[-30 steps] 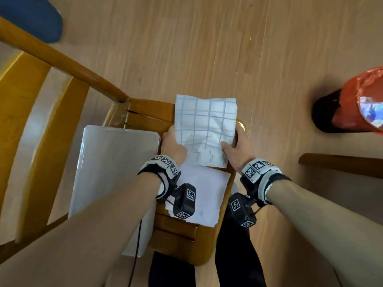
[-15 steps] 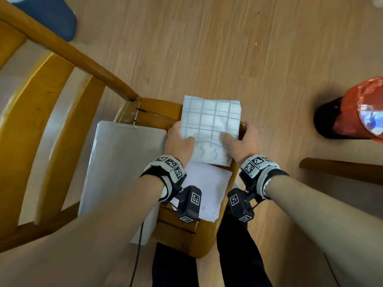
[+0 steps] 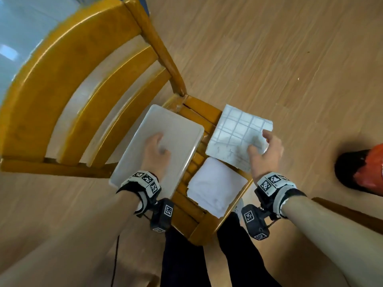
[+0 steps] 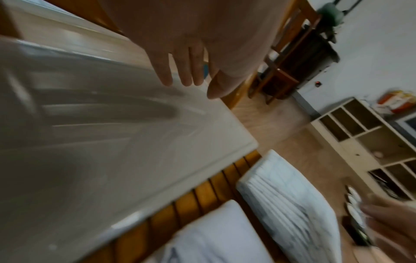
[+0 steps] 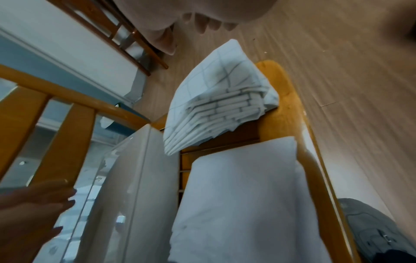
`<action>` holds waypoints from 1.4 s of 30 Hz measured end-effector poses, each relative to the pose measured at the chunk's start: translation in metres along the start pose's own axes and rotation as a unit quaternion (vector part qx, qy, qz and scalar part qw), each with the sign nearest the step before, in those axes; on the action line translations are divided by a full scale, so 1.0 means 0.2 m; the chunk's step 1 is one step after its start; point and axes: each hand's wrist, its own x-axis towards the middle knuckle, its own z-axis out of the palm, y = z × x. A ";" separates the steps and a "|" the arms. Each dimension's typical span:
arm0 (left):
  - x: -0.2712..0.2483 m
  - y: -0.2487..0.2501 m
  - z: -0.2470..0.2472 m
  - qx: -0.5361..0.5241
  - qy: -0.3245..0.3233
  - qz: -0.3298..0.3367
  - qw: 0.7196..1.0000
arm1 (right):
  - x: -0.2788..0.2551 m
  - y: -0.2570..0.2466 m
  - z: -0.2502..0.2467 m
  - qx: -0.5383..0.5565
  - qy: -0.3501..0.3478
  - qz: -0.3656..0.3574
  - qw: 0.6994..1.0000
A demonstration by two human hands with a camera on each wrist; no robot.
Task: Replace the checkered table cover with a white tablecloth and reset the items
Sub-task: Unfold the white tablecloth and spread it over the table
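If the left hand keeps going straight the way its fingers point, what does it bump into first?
Probably the chair back. The left hand hovers over the white tray with fingers aimed toward those slats, though it may touch the tray first; the height is unclear.

The chair (image 3: 87, 65) is seen to be made of varnished wood, its honey-coloured slats gleaming with a smooth, glossy finish. A white tray (image 3: 178, 129) lying on the seat is shown as hard plastic, smooth and shiny, with highlights being caught along its rim. The checkered table cover (image 3: 236, 129) is presented as thin woven cloth, matt and creased, its folded layers being shown at the edge in the right wrist view. The white tablecloth (image 3: 215, 183) beside it is seen as soft, matt fabric, lightly wrinkled. The floor (image 3: 269, 48) is shown as wood-grain boards with a dull satin sheen
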 end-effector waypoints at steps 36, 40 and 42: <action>0.20 -0.49 -0.37 0.046 -0.078 -0.143 0.986 | -0.56 -0.14 0.75 -0.021 -0.179 0.194 0.964; 0.17 -0.46 -0.39 0.033 -0.075 -0.129 0.988 | -0.56 -0.15 0.73 -0.016 -0.180 0.193 0.964; 0.16 -0.44 -0.39 0.032 -0.068 -0.119 0.990 | -0.56 -0.15 0.71 -0.010 -0.177 0.190 0.965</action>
